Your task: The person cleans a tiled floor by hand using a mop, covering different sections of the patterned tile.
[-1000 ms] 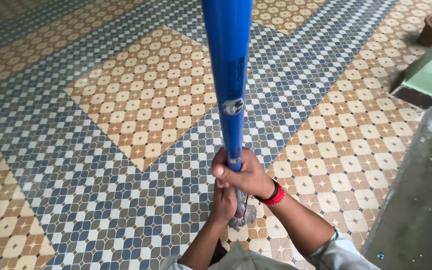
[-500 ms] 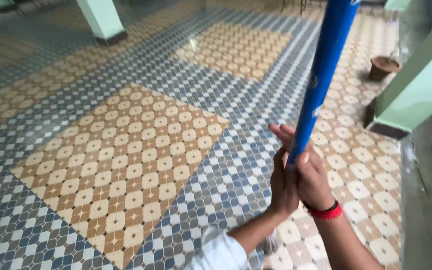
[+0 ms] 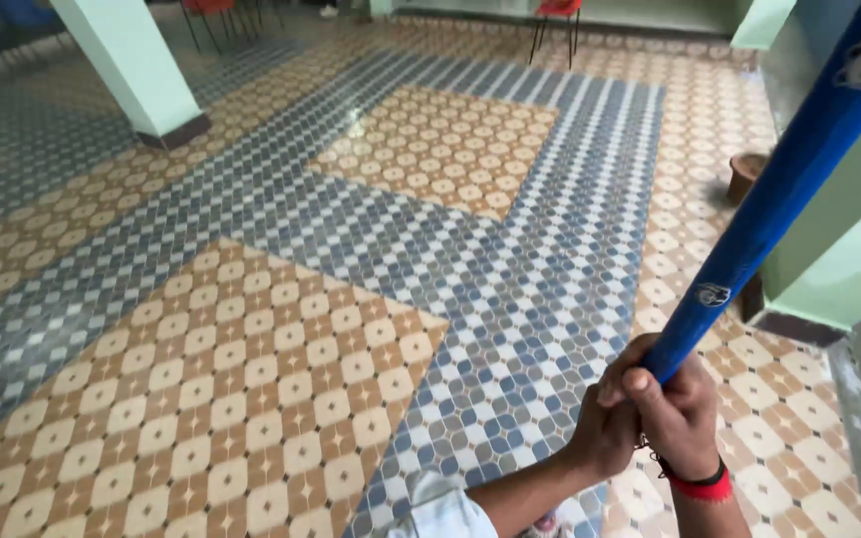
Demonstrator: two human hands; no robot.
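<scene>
- both hands wrap the thin end of a blue bat, low at the right of the view, over the tiled floor.
- the right hand, with a red and black band at the wrist, is closed tight round the handle, thumb up along it.
- the left hand is closed round the handle just beside it, the two touching; the very end of the handle is hidden inside the grip.
- the bat tilts up and to the right, its thick end running out of the top right corner of the view, close in front of a pale green pillar.
- to swing well from here, i judge the hands should stay pressed together with no gap, fingers firm but wrists loose.
- the open stretch of floor lies ahead and to the left; the pillar and a clay pot near its base stand on the right, so the bat's path is safer kept to the open side.
- another green pillar and red chairs sit well apart at the far edge of the floor.
</scene>
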